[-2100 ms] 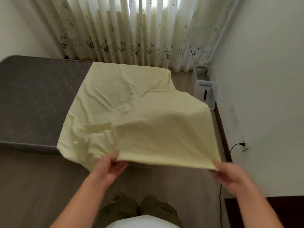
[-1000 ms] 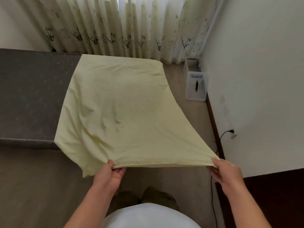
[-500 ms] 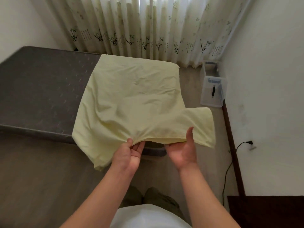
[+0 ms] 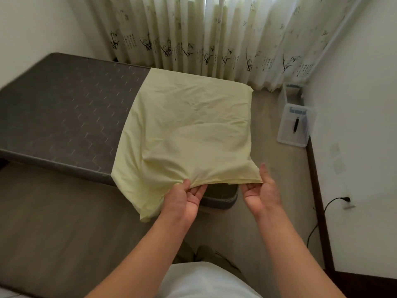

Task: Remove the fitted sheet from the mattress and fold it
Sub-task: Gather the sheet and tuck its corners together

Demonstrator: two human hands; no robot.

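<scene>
Left hand (image 4: 186, 197), head view: thumb on top, fingers beneath, pinching the near edge of the fitted sheet (image 4: 187, 130) where the cloth bunches into a gather.

Right hand (image 4: 261, 191), head view: palm turned up, fingers curled under the near right corner of the sheet, thumb raised and straight beside the cloth. Whether the fingertips truly pinch the layers cannot be told; the corner at least rests on them.

Fitted sheet, pale yellow: off the corners and already doubled into a rough rectangle. It lies over the right end of the mattress (image 4: 64, 117), far edge along the mattress's far edge, near edge lifted clear of the near right corner. A loose flap hangs below the left hand, over the mattress's near side toward the floor (image 4: 64, 222).

Mattress, dark grey, quilted: bare over its left part.

Step in hand, as judged: gathering the near edge for the next fold.
- Stack the layers at the right corner squarely before closing the thumb; several edges show there, slightly fanned.
- Take up the hanging flap with the left hand, or the fold will come out lopsided.
- Keep both hands level and the edge taut, then carry it toward the far edge, using the mattress top as a laying surface.
- Smooth the creases at the centre once laid.

Also present: patterned curtain (image 4: 214, 35) behind; clear storage box (image 4: 295, 125) on the floor at right.
</scene>
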